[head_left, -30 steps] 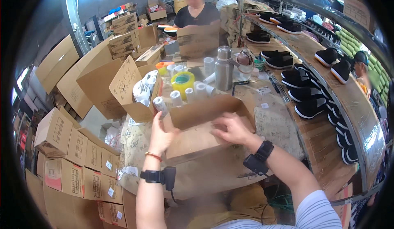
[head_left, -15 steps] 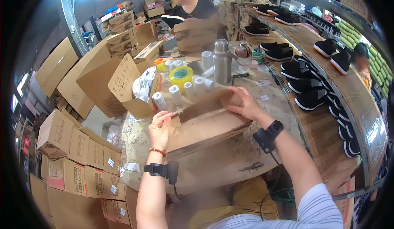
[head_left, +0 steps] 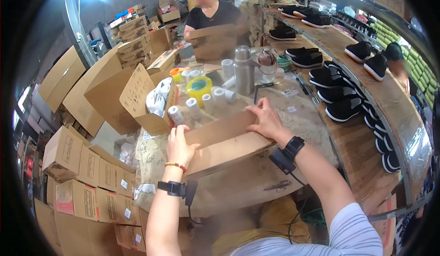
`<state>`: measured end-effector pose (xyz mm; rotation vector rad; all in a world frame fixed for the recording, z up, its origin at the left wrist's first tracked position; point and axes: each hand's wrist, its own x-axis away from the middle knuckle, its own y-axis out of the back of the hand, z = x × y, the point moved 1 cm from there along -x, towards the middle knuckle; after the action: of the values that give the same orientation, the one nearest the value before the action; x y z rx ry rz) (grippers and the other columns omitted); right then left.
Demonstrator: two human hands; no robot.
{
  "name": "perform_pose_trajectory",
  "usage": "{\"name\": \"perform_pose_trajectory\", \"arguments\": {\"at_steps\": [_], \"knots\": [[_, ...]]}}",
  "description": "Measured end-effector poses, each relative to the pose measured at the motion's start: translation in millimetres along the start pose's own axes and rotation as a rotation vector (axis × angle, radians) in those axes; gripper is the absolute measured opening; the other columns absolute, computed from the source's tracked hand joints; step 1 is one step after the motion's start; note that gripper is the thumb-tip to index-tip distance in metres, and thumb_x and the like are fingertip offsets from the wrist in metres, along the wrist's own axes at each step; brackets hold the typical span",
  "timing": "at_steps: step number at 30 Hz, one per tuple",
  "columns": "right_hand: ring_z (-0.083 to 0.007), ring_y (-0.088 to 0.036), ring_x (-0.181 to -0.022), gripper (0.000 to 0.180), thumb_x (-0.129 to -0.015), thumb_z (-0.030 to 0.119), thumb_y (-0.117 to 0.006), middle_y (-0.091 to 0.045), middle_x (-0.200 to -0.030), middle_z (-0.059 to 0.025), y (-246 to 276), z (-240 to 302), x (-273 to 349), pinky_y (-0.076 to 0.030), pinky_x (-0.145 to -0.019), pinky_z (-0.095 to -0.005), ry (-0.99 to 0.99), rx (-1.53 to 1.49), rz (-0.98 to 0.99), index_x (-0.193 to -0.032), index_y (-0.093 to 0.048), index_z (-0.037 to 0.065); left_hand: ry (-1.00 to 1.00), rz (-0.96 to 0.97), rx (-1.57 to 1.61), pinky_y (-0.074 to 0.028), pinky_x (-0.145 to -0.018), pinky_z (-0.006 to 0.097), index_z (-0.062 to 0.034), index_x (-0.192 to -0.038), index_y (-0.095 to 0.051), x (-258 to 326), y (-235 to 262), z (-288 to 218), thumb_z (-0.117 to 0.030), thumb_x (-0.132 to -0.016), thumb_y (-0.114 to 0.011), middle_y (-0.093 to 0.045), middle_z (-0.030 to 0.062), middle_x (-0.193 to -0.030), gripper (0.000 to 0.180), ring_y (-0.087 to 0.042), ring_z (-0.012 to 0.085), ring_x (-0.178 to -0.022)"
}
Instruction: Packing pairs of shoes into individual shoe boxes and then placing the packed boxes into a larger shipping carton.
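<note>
A long, shallow cardboard box with its top open lies on the table in front of me. At its left end, my left hand grips the box, the thumb over the inner side and the fingers outside. My right hand pinches the far right corner between thumb and fingers. The tall far wall of the box stands between my hands. The undersides of both hands' grips are hidden. Each wrist wears a black strapped device, and a beaded bracelet circles the left one.
Beyond the box stand white paper rolls, a yellow tape roll and a steel flask. An open carton sits left, above stacked boxes. Black shoes line the right shelves. A person stands opposite.
My right hand has moved slightly left and down with the box corner, and the far wall sits lower. My left fingers have shifted around the left end. The person opposite no longer shows a shoe.
</note>
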<state>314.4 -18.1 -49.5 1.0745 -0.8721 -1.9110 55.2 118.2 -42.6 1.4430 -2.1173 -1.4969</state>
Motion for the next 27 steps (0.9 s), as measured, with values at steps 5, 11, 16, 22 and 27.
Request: {"name": "perform_pose_trajectory", "arguments": {"at_steps": [5,11,16,22,27], "knots": [[-0.0335,-0.053,-0.1,0.044,-0.072,0.032,-0.077,-0.042,-0.112,-0.0172,27,21,18,-0.047,-0.085,-0.0403,0.0,-0.161,-0.278,-0.105,-0.063,0.007,-0.235,-0.279,0.233,-0.047,-0.079,0.04,-0.0053,-0.102,-0.061,-1,32,-17,-0.013,-0.079,-0.069,-0.06,0.0128,-0.094,0.026,-0.059,0.0317,-0.089],[-0.0369,-0.054,-0.1,0.032,-0.08,0.034,-0.069,-0.043,-0.118,-0.02,7,-2,54,-0.046,-0.085,-0.0431,0.069,-0.305,-0.177,-0.092,-0.064,0.005,-0.241,0.005,-0.437,-0.018,-0.107,0.06,-0.0157,-0.135,-0.048,20,-39,22,-0.035,-0.091,-0.05,-0.042,0.0126,-0.141,0.048,-0.04,0.0305,-0.127],[-0.0337,-0.053,-0.099,0.033,-0.076,0.037,-0.07,-0.05,-0.111,-0.0148,99,-67,39,-0.044,-0.082,-0.0435,0.155,0.151,-0.379,-0.089,-0.067,0.007,-0.237,0.08,-0.169,-0.027,-0.102,0.053,-0.0127,-0.131,-0.053,27,-22,-2,-0.029,-0.078,-0.063,-0.052,0.0133,-0.103,0.057,-0.046,0.0322,-0.104],[-0.0336,-0.059,-0.085,0.024,-0.077,0.031,-0.066,-0.062,-0.096,-0.0167,283,-147,-11,-0.049,-0.075,-0.0427,0.001,0.698,-0.744,-0.074,-0.071,0.007,-0.251,-0.147,-0.259,-0.027,-0.095,0.05,-0.0105,-0.118,-0.062,60,-47,-15,-0.02,-0.075,-0.066,-0.05,0.009,-0.092,0.045,-0.045,0.0279,-0.095],[-0.0316,-0.058,-0.106,0.046,-0.085,0.046,-0.057,-0.065,-0.107,-0.019,361,-228,-26,-0.044,-0.092,-0.041,-0.641,0.912,-0.603,-0.085,-0.073,0.003,-0.343,-0.243,-0.411,-0.03,-0.09,0.041,-0.0281,-0.111,-0.066,70,-86,-15,-0.03,-0.083,-0.062,-0.061,-0.0022,-0.096,0.029,-0.055,0.0185,-0.09]]}}
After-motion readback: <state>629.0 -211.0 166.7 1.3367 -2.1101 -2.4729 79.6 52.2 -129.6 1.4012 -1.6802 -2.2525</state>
